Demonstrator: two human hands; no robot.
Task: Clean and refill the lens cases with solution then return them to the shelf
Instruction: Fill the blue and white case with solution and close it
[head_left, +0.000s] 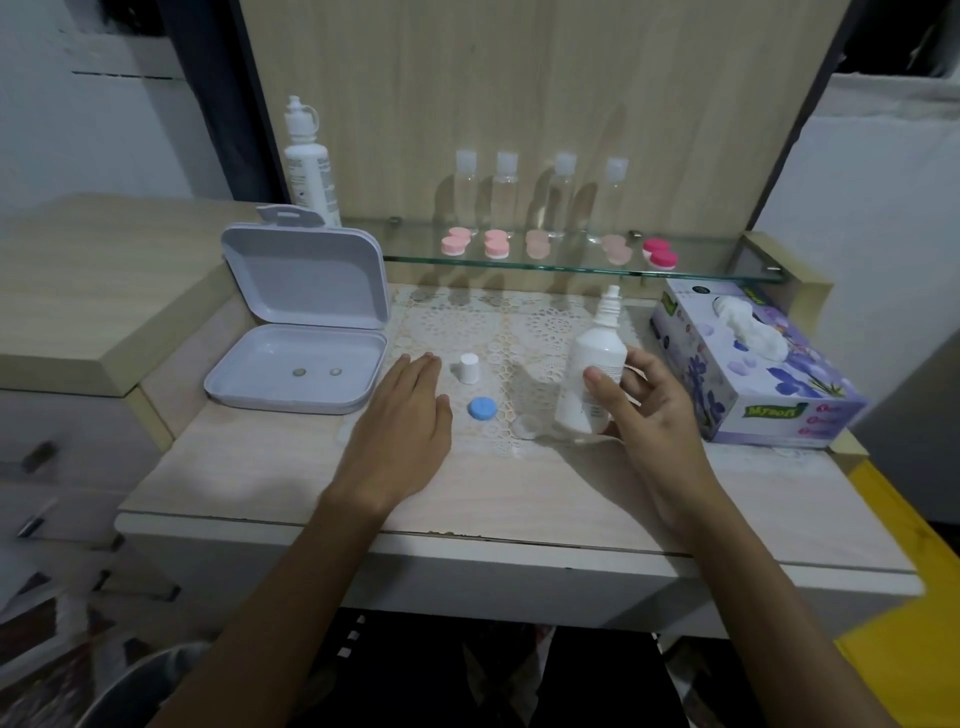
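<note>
Refill step, by the look of it: a clear lens case well (525, 427) sits uncapped on the lace mat, just left of the solution bottle (592, 376), w/ its blue cap (482, 408) lying close by to the left. The bottle's white cap (469, 368) stands off on the mat, so the nozzle's bare. Right hand (641, 410) wraps the bottle, thumb across the front, base on or just above the bench (493, 493). Left hand (408, 415) lies flat, fingers straight, holding nothing, next to the blue cap.

Next prob: tip nozzle over the open well, squeeze gently, then cap w/ the blue lid. Well is small and see-through, so aim matters; spill likely otherwise.

Other cases, pink and one magenta (660, 253), are on the glass shelf (571, 267) w/ four clear bottles behind.

Text: tissue box (753, 364) reads approx "MYsoft". Bottle label print too small to read.
</note>
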